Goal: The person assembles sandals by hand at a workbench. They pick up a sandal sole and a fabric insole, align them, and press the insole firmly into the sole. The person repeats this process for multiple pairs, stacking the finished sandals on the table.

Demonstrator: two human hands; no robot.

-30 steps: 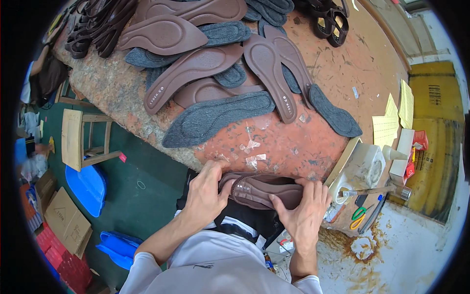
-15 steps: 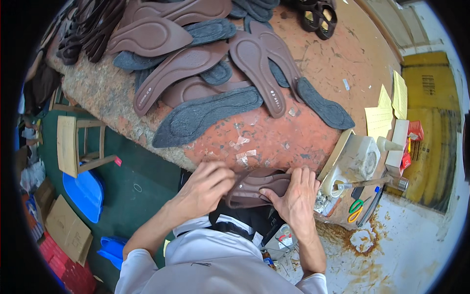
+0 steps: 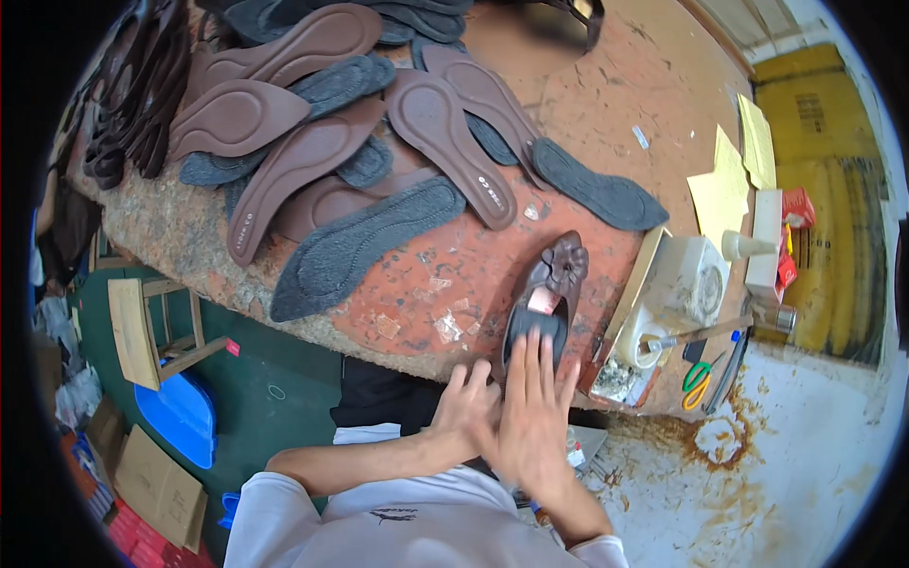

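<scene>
A dark brown shoe (image 3: 516, 308) with a flower ornament at its toe lies on the worn reddish table before me, toe pointing away. Inside it show a dark insole and a small pinkish label. My right hand (image 3: 533, 417) lies over the heel end with its fingers stretched out, the tips reaching the insole. Just left of the heel is my left hand (image 3: 462, 417), fingers loosely bent and apart, nothing visible in them. The two hands overlap at the thumbs, and most of the heel is hidden. Beyond lie brown insoles (image 3: 440, 133) and grey-backed insoles (image 3: 369, 237).
To the right stand a dirty whitish container (image 3: 701, 284), a brush (image 3: 701, 336), scissors (image 3: 698, 383) and yellow papers (image 3: 721, 185). Dark shoes (image 3: 142, 95) are heaped at the far left. Below the table edge are a wooden stool (image 3: 133, 331) and a blue dustpan-like piece (image 3: 180, 417).
The brown shoe-like piece held between both hands at the table edge is gone from there; a shoe now lies on the table. My hands have come together, and the right one has flattened out.
</scene>
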